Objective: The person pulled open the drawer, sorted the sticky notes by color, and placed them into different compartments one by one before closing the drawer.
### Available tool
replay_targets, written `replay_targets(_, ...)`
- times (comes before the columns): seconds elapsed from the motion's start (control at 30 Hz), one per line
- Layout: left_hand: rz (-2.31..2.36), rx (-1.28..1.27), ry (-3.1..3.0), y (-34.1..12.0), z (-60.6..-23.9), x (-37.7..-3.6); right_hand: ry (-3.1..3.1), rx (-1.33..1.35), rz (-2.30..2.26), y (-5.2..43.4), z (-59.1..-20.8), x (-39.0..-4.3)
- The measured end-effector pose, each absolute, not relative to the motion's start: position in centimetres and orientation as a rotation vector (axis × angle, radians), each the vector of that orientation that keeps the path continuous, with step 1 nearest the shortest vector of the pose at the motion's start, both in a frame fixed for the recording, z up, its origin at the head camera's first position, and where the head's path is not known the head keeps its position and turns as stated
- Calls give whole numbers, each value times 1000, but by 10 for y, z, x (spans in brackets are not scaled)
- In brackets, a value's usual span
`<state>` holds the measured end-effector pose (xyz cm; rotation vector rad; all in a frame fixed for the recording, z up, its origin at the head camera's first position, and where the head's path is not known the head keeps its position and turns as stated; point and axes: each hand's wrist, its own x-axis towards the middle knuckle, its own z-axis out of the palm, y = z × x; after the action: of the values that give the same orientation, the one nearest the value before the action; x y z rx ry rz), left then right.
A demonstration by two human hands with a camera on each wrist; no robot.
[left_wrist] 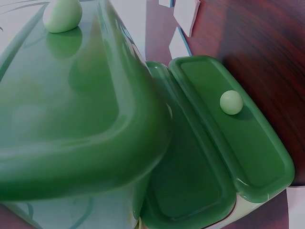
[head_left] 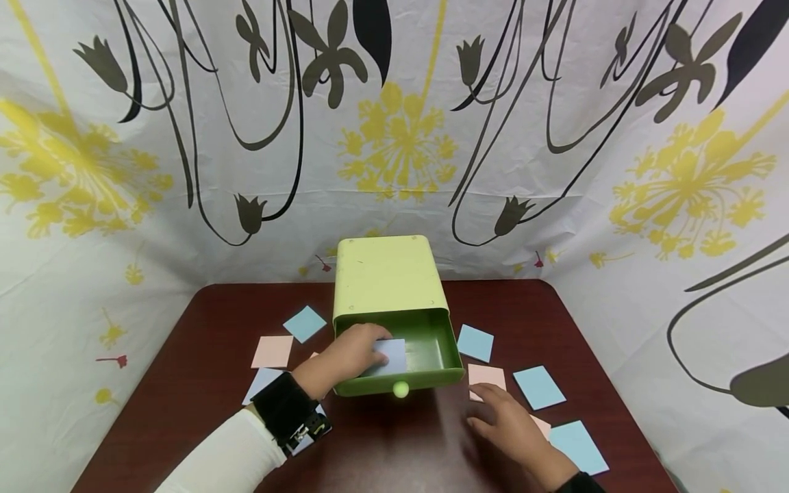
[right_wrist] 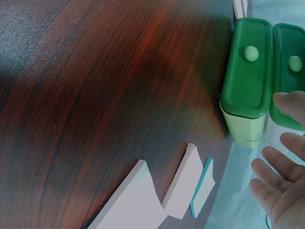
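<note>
A yellow-green box with drawers stands at the back of the table, its green top drawer pulled out. My left hand reaches into that drawer and pinches a lavender sticky note pad. In the left wrist view the drawer's front with its round knob hides the hand. Held over the table to the right of the drawer, my right hand has loosely spread fingers and nothing in them. A pink sticky note pad lies just beyond its fingertips.
Blue pads and pink pads lie scattered on the right. Left of the box are a blue pad, a pink pad and lavender pads. Two closed drawers sit below the open one. Patterned cloth surrounds the table.
</note>
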<state>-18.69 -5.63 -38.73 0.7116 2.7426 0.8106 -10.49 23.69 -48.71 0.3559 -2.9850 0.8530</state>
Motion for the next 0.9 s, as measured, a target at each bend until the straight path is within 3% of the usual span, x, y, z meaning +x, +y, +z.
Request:
replay_targets(0.53,1196,498,2709,-88,-384,-179,-3010,486,899,213,-498,-106)
replay_targets(0.9,1315,287,2845,-142,-371,-171,-2982,658,865,194,-504,-112)
